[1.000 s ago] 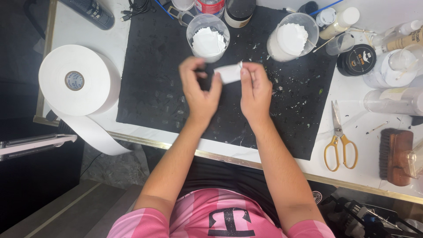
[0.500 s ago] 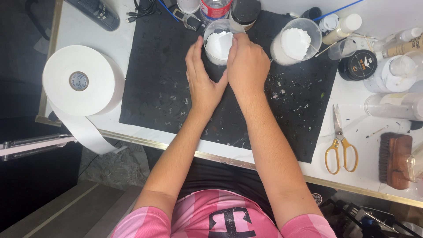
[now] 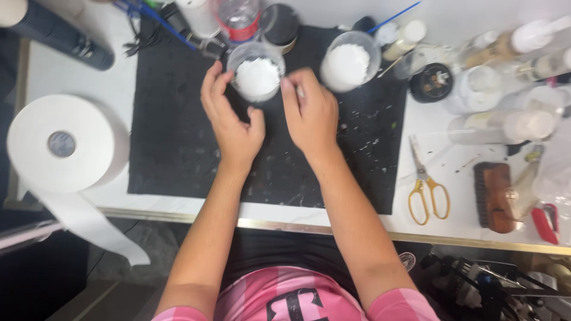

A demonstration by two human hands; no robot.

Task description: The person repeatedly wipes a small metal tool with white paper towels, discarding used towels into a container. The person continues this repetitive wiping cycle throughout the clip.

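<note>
Cup (image 3: 257,76) of white powder, hands beside

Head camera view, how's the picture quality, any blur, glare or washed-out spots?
Head view: even overhead light, soft shadows under the left hand and right hand; fingertips slightly blurred. The white powder in the clear plastic cup and the big white paper roll are nearly washed out. The speckled black mat keeps its detail; edges bend slightly.

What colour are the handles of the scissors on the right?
Yellow. The scissors lie right of the black mat, clearest in the head view.
</note>
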